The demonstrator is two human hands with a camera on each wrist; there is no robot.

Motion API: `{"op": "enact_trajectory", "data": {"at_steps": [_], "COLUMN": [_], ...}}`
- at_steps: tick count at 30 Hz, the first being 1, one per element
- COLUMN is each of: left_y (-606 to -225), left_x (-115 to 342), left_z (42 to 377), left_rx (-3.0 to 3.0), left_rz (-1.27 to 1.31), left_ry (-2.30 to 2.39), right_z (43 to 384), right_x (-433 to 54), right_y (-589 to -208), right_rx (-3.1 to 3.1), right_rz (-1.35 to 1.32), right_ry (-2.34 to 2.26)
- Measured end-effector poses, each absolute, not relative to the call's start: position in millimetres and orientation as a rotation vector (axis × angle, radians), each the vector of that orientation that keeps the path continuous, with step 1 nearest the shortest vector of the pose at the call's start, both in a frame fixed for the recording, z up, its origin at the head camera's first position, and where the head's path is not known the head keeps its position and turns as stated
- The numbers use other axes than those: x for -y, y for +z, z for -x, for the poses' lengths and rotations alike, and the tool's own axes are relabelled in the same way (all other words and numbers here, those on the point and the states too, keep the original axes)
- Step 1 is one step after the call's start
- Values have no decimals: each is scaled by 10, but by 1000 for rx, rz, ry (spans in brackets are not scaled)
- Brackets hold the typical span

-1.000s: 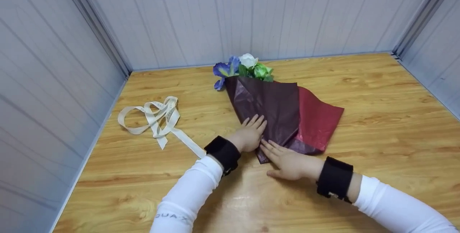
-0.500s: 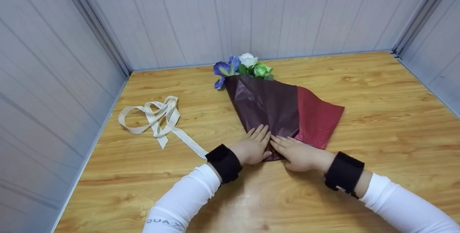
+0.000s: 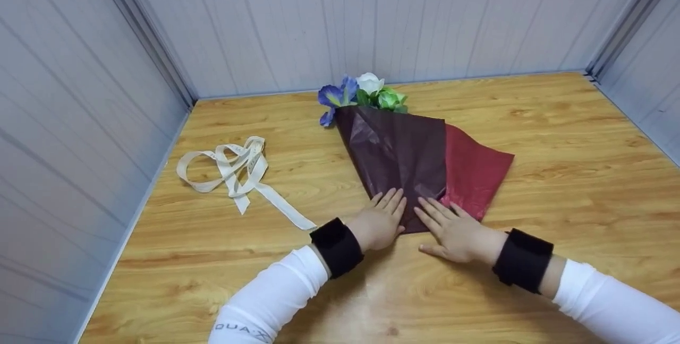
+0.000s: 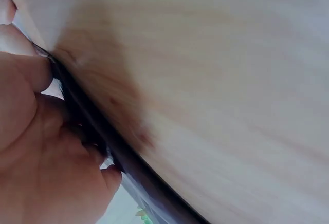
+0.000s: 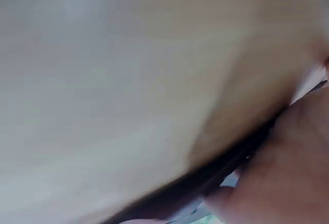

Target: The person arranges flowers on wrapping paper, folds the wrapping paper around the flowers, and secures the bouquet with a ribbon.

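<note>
Dark maroon wrapping paper (image 3: pixel 406 147) lies folded on the table, with a red part (image 3: pixel 474 166) spreading out at the right. From its far end stick out a blue iris-like flower (image 3: pixel 332 96), a white flower (image 3: pixel 370 83) and a green flower (image 3: pixel 391 99); their stems are hidden. My left hand (image 3: pixel 378 225) rests with straight fingers on the paper's lower left edge. Fingers straight and spread, my right hand (image 3: pixel 456 232) touches the lower right part of the paper. Both wrist views show a palm beside the dark paper edge (image 4: pixel 128 157).
A loosely looped cream ribbon (image 3: pixel 284 207) lies on the wooden table (image 3: pixel 574 185) to the left, its tail reaching close to my left wrist. Panelled grey walls (image 3: pixel 287 25) stand behind the table and at both sides.
My left hand has slid down and slightly right along the paper. The right hand has shifted right, off the paper's narrow end, and its fingers have spread. The paper's lower end looks flatter and wider.
</note>
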State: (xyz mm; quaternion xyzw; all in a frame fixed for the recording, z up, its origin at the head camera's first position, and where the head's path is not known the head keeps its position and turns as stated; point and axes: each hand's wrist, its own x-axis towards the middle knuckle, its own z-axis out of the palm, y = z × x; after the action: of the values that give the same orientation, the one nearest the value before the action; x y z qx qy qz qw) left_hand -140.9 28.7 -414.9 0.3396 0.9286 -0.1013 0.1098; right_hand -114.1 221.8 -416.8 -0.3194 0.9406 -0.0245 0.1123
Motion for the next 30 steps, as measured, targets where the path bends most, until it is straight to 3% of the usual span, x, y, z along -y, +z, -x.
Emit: {"op": "enact_trajectory", "data": {"at_steps": [18, 26, 30], "left_y": [-4113, -4117, -4113], "left_x": [-267, -254, -255], "left_z": [1375, 1386, 1376], "left_rx": [-2693, -2699, -2717], "left_rz": [-1002, -1005, -1037], "left_ry": [-275, -235, -236], "right_z": [1547, 1717, 1744], "right_x": [-2877, -3064, -3093], "right_y": [-4088, -4097, -4079], "right_rx": [-2724, -2886, -2566], "right_rz": [70, -271, -445], "right_ry": [-331, -1055, -1609]}}
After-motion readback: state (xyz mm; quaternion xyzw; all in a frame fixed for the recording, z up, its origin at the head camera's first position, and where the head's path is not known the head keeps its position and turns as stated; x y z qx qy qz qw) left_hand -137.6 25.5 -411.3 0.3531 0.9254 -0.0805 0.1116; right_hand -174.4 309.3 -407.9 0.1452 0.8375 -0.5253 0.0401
